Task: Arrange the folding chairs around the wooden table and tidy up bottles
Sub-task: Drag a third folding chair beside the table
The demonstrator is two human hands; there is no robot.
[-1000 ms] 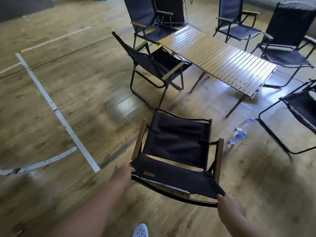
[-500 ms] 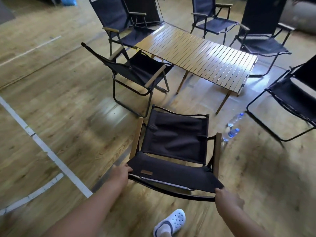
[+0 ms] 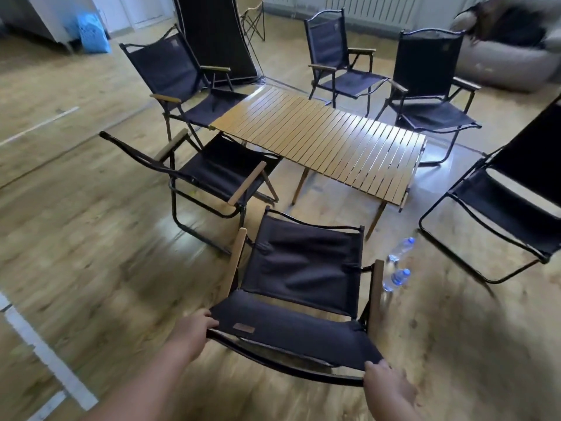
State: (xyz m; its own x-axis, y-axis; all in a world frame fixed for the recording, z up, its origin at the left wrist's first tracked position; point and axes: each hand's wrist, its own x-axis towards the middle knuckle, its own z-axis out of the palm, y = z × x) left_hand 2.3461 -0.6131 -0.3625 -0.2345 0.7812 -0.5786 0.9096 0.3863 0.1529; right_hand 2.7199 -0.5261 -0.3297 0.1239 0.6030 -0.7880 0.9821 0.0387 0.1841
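gripping the nearest folding chair [image 3: 300, 268] by its top rail, your left hand [image 3: 194, 328] curls its fingers round one corner and your right hand [image 3: 387, 381] wraps the other. just right of it, a water bottle [image 3: 394, 279] and a second bottle [image 3: 401, 250] sit on the floor [image 3: 91, 238]. beyond stands the slatted wooden table [image 3: 328, 138], ringed by more black chairs [image 3: 218, 174].
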